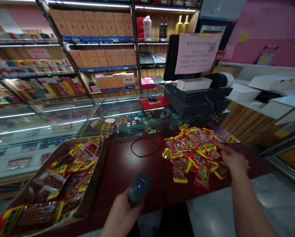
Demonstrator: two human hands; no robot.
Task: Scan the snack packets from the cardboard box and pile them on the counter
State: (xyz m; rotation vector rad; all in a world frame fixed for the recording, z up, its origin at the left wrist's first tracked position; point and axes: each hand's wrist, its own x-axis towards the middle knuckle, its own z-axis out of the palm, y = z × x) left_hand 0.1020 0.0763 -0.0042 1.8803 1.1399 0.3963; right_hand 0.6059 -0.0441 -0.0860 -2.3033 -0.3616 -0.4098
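Note:
My left hand (124, 210) is closed around the handle of a dark barcode scanner (139, 187), which shows a small blue light. At the right edge of a heap of red-and-yellow snack packets (184, 144), my right hand (235, 162) pinches a snack packet (219, 144), blurred by motion. Several packets overlap on the dark red tabletop (122, 164). To the left stands an open cardboard box (98, 171) holding more packets of the same colours and some clear ones.
A black cable (144, 155) loops across the tabletop. Behind it are a glass display counter (88, 113), a red mat (154, 102) and a monitor (172, 56) with a pink sign (198, 52). White boxes (273, 108) sit at the right. Stocked shelves line the back.

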